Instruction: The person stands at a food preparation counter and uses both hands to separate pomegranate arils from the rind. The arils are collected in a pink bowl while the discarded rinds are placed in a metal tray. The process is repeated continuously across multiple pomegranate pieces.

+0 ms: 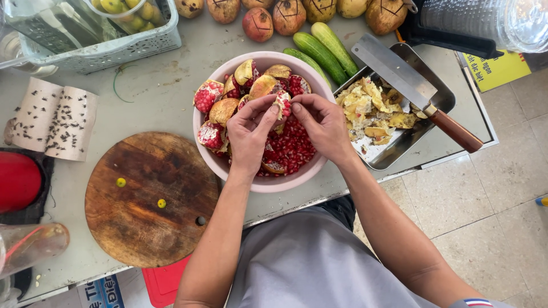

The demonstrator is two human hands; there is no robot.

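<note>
A pomegranate piece (282,106) is gripped between the left hand (250,132) and the right hand (323,122), above a pink bowl (268,183) on the desk (171,85). Loose seeds (291,149) and broken pieces are held in the bowl. A round board (149,199) is seen just left of it; a metal tray (394,149) with peel and a cleaver (414,88) is seen to its right.

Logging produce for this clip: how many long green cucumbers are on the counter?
3 long green cucumbers, side by side between the pink bowl and metal tray; the nearest is partly hidden by the bowl rim.
</note>
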